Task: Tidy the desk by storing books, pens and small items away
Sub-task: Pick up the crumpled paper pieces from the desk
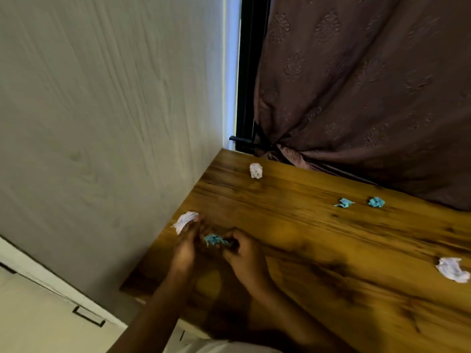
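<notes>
- Blue paper scrap [215,240], crumpled and ragged, lies between my two hands near the left edge of the bench [318,238]. Blur smears its outline, and its right end is hidden under my fingers.
- My right hand [244,256] has its fingers curled in, pinching that right end.
- My left hand [184,247] is up against the scrap's left end, too blurred for me to tell whether it grips or only touches.
- White paper wad [186,221] sits at my left fingertips, partly covered by them. I cannot tell whether I hold it or it rests on the wood.
- Both my forearms are cut off at the bottom of the view.
- The bench is glossy brown wood with dark, streaky grain, and its right and near sides run out of view.
- A round white ball [256,170], tightly crumpled, lies near the far left corner.
- Two small blue bits lie side by side farther right, apart from each other: a pointed blue bit [344,203] and a rounder blue bit [376,202].
- A loose white crumple [452,271] lies by the right edge of the view.
- A grey streaked wall [102,123] stands to the left.
- A brown embossed curtain [369,85] is gathered behind and covers the bench's back edge.
</notes>
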A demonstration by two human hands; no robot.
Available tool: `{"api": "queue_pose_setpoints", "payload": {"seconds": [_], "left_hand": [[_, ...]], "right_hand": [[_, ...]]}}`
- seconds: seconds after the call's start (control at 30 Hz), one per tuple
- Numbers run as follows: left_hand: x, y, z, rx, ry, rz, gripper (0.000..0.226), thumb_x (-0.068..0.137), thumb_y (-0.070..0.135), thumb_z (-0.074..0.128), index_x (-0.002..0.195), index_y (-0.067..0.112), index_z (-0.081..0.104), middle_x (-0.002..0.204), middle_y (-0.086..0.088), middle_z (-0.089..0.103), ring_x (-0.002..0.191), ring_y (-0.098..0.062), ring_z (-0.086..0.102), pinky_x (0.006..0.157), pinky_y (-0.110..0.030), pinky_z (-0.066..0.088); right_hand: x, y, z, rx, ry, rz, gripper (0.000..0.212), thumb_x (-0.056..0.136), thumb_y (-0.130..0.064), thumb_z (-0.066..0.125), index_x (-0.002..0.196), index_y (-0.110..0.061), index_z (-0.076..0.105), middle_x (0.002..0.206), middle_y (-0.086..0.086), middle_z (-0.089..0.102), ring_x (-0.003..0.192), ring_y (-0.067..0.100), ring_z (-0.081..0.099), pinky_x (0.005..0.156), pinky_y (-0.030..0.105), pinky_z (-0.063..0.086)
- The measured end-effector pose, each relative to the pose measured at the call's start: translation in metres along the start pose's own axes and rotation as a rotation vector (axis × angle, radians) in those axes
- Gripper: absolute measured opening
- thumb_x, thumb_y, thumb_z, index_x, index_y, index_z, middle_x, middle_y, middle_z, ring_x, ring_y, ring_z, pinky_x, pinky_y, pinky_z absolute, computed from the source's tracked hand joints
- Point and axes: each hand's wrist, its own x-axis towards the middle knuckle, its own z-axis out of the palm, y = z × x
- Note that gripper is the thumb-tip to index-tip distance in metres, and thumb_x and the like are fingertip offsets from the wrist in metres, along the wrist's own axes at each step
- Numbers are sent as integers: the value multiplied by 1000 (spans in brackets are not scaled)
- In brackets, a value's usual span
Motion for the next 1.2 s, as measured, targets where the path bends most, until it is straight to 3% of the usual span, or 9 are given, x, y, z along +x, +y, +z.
{"api": "queue_pose_setpoints", "payload": {"seconds": [0.2,0.3,0.43,0.7,0.8,0.97,1.03,1.1,1.2], "left_hand": [[0,-13,17,-288,-27,-57,20,94,10,47,105,13,64,100,-5,71,86,-15,69,70,-25,56],[8,-12,-4,-383,16,-17,26,97,5,36,105,13,59,88,4,75,81,-8,71,66,-20,57],[8,-7,-38,-466,42,39,23,86,10,50,106,17,57,90,9,75,85,-4,70,70,-16,56],[-3,-26,-61,-666,167,27,51,100,8,33,80,20,79,97,-3,74,87,-15,72,73,-24,58],[6,-25,-63,-683,155,12,54,100,10,32,76,20,79,95,-2,75,84,-14,72,67,-23,58],[23,-25,-46,-696,99,-91,35,96,14,39,94,18,73,91,3,75,89,-15,70,71,-22,57],[29,-22,-27,-647,66,-62,11,80,17,69,88,18,77,97,0,73,84,-15,71,70,-26,59],[35,-18,-2,-646,12,-66,26,67,28,82,86,12,75,90,-7,73,74,-17,72,61,-29,59],[49,-14,28,-594,-50,-96,39,96,35,43,82,14,73,76,-6,72,66,-16,70,58,-25,56]], "right_hand": [[-7,-8,12,-355,-104,-315,33,82,-35,49,109,-24,65,119,-2,63,116,18,52,101,32,38],[-4,-9,8,-164,-197,-316,42,83,-55,49,106,-27,69,113,-5,64,108,10,53,93,26,43],[30,-13,14,27,-4,-200,20,88,-29,61,104,-20,67,106,-4,62,95,11,58,84,33,51],[94,-12,64,-404,-312,-365,49,83,-21,48,132,-23,51,141,5,45,125,29,41,101,42,36],[97,-3,64,-270,-256,-316,51,79,-35,39,123,-20,60,124,5,58,114,26,51,96,33,39],[79,-5,32,-32,9,-163,37,83,-26,68,120,-25,63,114,-7,55,100,10,57,84,14,45],[67,-12,22,-1,11,-183,34,84,-29,67,118,-28,64,106,-13,48,92,5,53,75,7,42],[57,-14,21,-92,-45,-207,29,87,-32,62,116,-29,64,109,-14,46,94,2,50,73,2,36],[53,-10,17,-308,-106,-246,31,94,-38,44,121,-31,59,126,-8,46,113,11,43,89,17,37]]}}
